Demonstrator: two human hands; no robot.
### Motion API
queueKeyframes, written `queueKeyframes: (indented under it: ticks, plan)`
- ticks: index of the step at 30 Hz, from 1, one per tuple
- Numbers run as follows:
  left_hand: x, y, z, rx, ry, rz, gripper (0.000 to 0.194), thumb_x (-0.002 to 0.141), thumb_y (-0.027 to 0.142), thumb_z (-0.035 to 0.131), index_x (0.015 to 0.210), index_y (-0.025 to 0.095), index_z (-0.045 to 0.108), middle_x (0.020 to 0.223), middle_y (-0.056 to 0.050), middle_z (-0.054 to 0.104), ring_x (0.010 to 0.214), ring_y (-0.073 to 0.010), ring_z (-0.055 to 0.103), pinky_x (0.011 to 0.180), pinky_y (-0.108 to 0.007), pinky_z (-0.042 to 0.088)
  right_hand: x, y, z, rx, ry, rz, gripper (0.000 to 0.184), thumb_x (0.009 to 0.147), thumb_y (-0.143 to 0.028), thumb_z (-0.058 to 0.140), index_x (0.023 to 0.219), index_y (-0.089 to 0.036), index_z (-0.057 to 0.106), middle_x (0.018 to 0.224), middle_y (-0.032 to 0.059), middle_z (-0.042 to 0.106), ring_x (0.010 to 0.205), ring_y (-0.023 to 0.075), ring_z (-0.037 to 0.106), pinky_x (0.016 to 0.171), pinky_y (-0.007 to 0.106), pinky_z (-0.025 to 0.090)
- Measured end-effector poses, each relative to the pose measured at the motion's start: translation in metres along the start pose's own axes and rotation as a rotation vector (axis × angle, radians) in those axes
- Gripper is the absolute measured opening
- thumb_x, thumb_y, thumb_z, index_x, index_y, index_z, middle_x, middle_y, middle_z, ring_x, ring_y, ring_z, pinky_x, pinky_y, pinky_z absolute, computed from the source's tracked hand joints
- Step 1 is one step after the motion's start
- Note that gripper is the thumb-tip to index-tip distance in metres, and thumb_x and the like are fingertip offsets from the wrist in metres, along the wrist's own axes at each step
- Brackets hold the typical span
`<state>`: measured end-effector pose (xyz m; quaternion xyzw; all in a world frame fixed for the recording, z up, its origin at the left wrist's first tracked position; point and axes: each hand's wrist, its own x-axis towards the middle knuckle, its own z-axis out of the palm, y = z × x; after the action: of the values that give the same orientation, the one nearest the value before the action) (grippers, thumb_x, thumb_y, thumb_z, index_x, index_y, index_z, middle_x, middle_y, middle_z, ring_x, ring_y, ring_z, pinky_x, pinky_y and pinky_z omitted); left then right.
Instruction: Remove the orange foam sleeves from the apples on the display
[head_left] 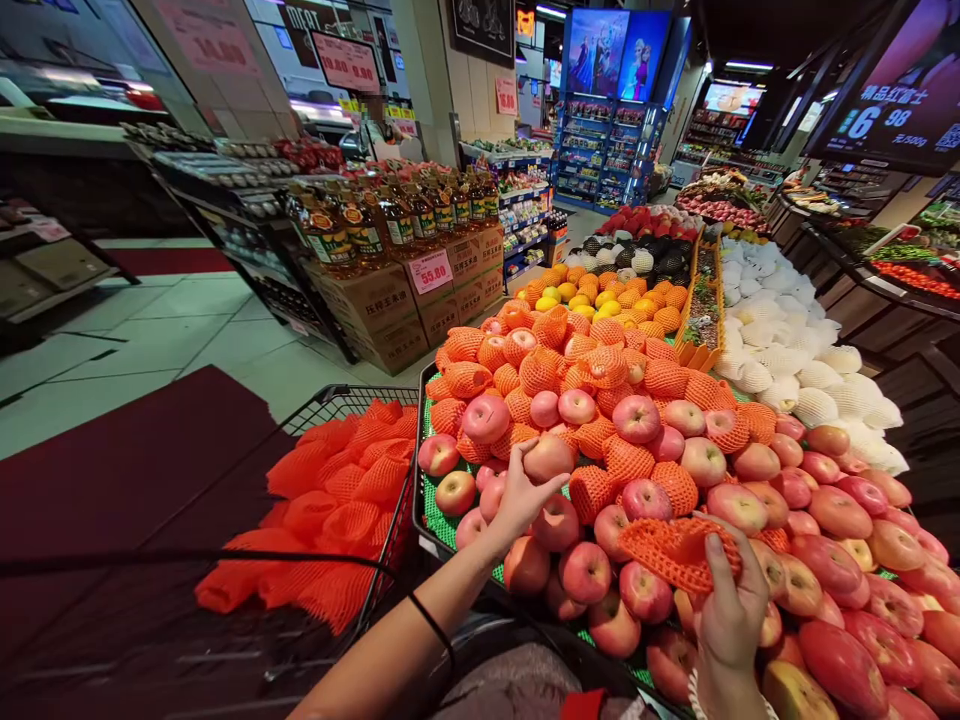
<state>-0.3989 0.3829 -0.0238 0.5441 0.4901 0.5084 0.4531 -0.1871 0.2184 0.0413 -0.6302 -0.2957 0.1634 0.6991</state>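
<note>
My left hand (pixel 523 497) has its fingers and thumb closed about a pinkish apple (pixel 549 456) at the near side of the heaped display. Just to the right, my right hand (pixel 733 595) grips an orange foam net sleeve (pixel 664 552), which looks hollow and sags open toward the left. Bare apples (pixel 585 571) lie beneath and between both hands. Beyond them are apples wrapped in orange net sleeves (pixel 541 370). More bare apples (pixel 844 655) spread to the right of my right hand.
A black wire basket (pixel 409 490) piled with loose orange net sleeves (pixel 337 500) stands at the left, against the display. Farther back are yellow fruit (pixel 551 295), white-netted fruit (pixel 817 375), and bottles of oil (pixel 352 235) on cartons (pixel 375 310). A dark cord (pixel 300 556) crosses the lower left.
</note>
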Motion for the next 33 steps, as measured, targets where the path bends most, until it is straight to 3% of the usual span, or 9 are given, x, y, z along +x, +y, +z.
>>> queueKeyframes:
  ticks: [3,7,10,15,19,25,28,30,33]
  plan:
    - [0.018,-0.009,0.005,0.056,-0.042,0.219,0.069,0.072,0.038,0.09,0.13,0.023,0.054,0.14,-0.013,0.059,0.137,-0.0334,0.059,0.123,-0.057,0.045,0.001,0.001,-0.002,0.006,0.009,0.027,0.036,0.087,-0.054,0.081,0.098,-0.02,0.075,0.102,0.0068,0.08,0.099,0.0248,0.071,0.098,0.041,0.053]
    - [0.029,-0.017,0.003,0.117,-0.228,0.449,0.053,0.084,0.036,0.086,0.126,0.023,0.057,0.148,-0.017,0.057,0.143,-0.0345,0.056,0.122,-0.057,0.045,-0.001,-0.002,-0.002,-0.051,0.02,-0.001,0.037,0.087,-0.055,0.081,0.097,-0.019,0.076,0.102,0.0077,0.08,0.098,0.0259,0.071,0.097,0.041,0.055]
    - [0.031,-0.021,0.003,0.211,-0.329,0.534,0.057,0.091,0.028,0.078,0.142,0.025,0.053,0.152,-0.016,0.053,0.147,-0.0327,0.053,0.125,-0.058,0.043,-0.001,-0.003,-0.003,-0.065,0.039,0.007,0.039,0.086,-0.057,0.081,0.096,-0.019,0.077,0.101,0.0084,0.08,0.098,0.0269,0.072,0.097,0.043,0.055]
    - [0.036,-0.024,0.018,0.447,-0.464,0.4,0.096,0.08,0.008,0.074,0.166,0.029,0.035,0.158,-0.016,0.043,0.151,-0.0368,0.044,0.122,-0.06,0.047,-0.001,0.003,-0.003,-0.046,0.047,0.021,0.039,0.087,-0.057,0.081,0.097,-0.019,0.076,0.104,0.0081,0.08,0.1,0.0262,0.072,0.1,0.043,0.055]
    - [0.042,-0.022,0.024,0.575,-0.594,0.321,0.098,0.076,0.006,0.077,0.164,0.027,0.041,0.164,-0.019,0.036,0.157,-0.0411,0.035,0.121,-0.06,0.049,-0.004,0.009,-0.003,-0.045,0.015,0.065,0.04,0.085,-0.057,0.082,0.1,-0.02,0.076,0.108,0.0098,0.08,0.103,0.028,0.072,0.101,0.045,0.055]
    - [0.048,-0.01,0.002,0.546,-0.704,0.339,0.095,0.082,0.021,0.082,0.166,0.024,0.039,0.168,-0.023,0.037,0.157,-0.0417,0.04,0.128,-0.066,0.038,-0.001,0.01,-0.002,-0.066,-0.002,0.095,0.043,0.085,-0.058,0.081,0.104,-0.02,0.075,0.116,0.0091,0.078,0.106,0.0272,0.071,0.105,0.045,0.053]
    - [0.032,0.012,-0.004,0.503,-0.604,0.365,0.083,0.09,0.028,0.077,0.166,0.022,0.041,0.171,-0.023,0.037,0.162,-0.0412,0.032,0.132,-0.068,0.028,-0.005,0.006,0.009,-0.089,-0.004,0.105,0.054,0.086,-0.06,0.08,0.122,-0.022,0.071,0.134,0.0106,0.073,0.123,0.0301,0.067,0.119,0.05,0.045]
    - [0.011,0.029,-0.004,0.385,-0.62,0.389,0.076,0.098,0.038,0.071,0.167,0.023,0.042,0.175,-0.021,0.034,0.164,-0.039,0.028,0.135,-0.065,0.023,-0.014,0.005,0.019,-0.032,-0.043,0.138,0.065,0.088,-0.059,0.079,0.141,-0.025,0.063,0.15,0.0105,0.065,0.141,0.0311,0.058,0.127,0.051,0.037]
    - [-0.025,0.04,-0.001,0.195,-0.715,0.339,0.076,0.093,0.048,0.077,0.162,0.026,0.051,0.162,-0.017,0.055,0.149,-0.0365,0.053,0.127,-0.055,0.043,-0.029,0.005,0.032,0.139,-0.312,0.253,0.075,0.092,-0.061,0.073,0.156,-0.03,0.052,0.164,0.0095,0.053,0.156,0.03,0.046,0.13,0.052,0.036]
